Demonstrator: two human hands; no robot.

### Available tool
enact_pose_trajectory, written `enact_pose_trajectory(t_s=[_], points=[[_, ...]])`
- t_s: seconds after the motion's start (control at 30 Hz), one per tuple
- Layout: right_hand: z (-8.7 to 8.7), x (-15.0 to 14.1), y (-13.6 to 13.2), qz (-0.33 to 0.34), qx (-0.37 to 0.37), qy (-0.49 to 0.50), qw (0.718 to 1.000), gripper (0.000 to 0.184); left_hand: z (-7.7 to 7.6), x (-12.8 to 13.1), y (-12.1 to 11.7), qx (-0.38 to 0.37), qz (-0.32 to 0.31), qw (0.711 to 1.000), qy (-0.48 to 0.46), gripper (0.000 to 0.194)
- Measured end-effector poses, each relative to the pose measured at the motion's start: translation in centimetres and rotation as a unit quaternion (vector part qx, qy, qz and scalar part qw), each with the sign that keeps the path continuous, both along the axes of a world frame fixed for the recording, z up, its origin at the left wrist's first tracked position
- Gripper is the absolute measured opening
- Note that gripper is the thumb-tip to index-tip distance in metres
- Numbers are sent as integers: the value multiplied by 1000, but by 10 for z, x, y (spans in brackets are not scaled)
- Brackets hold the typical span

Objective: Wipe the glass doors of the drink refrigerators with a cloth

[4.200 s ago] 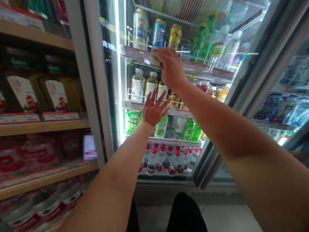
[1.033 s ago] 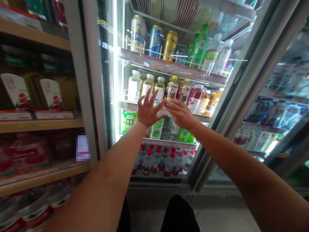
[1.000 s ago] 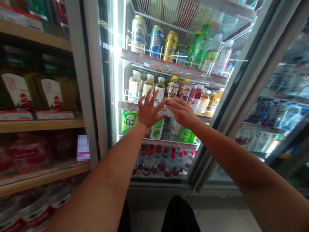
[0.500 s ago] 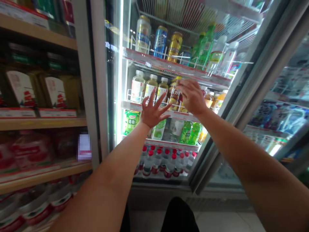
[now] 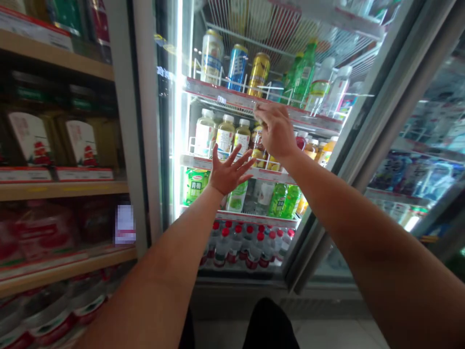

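Note:
My left hand (image 5: pixel 230 172) is open, fingers spread, in front of the fridge's middle shelf edge. Behind its fingertips stand pale-labelled bottles with white caps (image 5: pixel 224 133), and below it is a green-and-white carton (image 5: pixel 237 196). Higher and to the right is my right hand (image 5: pixel 276 130), its fingers bent and drawn together just under the upper shelf's front rail (image 5: pixel 240 99). A dark-labelled bottle (image 5: pixel 257 140) shows beside and below those fingers, its top partly covered. Whether the fingertips touch it or hold anything is hidden.
Cans (image 5: pixel 238 68) and green bottles (image 5: pixel 305 72) line the upper shelf behind a wire guard. Red-capped water bottles (image 5: pixel 236 242) fill the fridge floor. A metal door frame (image 5: pixel 363 169) stands at right. Wooden shelves (image 5: pixel 65 189) with large bottles are at left.
My right hand has moved up and left, from beside the dark-labelled bottle's yellow top to the upper rail. My left hand stays spread in nearly the same place. The view has shifted slightly.

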State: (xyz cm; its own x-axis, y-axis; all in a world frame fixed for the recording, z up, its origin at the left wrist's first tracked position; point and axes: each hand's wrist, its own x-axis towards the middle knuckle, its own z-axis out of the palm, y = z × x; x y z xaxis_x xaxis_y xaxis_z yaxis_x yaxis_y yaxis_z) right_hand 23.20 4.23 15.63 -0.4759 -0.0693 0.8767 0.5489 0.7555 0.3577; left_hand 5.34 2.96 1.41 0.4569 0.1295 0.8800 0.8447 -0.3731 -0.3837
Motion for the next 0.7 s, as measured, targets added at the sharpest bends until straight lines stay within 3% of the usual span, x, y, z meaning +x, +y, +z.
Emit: enact_pose_trajectory(t_s=[0.1, 0.27, 0.33, 0.43, 0.5, 0.63, 0.7], points=[[6, -13, -1, -14, -2, 6, 1000, 41, -1, 0, 1, 4, 11, 1000, 4, 47], [-15, -45, -17, -1, -30, -266, 964, 46, -2, -2, 4, -4, 32, 999, -9, 40], [-9, -44, -16, -14, -22, -259, 966, 47, -2, -1, 2, -4, 31, 1000, -3, 42], [7, -31, -8, -30, 7, -108, 994, 47, 0, 0, -2, -11, 21, 1000, 1, 46], [7, -23, -5, -27, 16, -42, 999, 46, 0, 1, -3, -25, 14, 1000, -5, 48], [-7, -11, -6, -3, -7, -195, 981, 45, 0, 0, 1, -40, -4, 999, -22, 46], [-7, -3, -7, -3, -11, -212, 977, 46, 0, 0, 3, -44, -6, 999, -27, 46]])
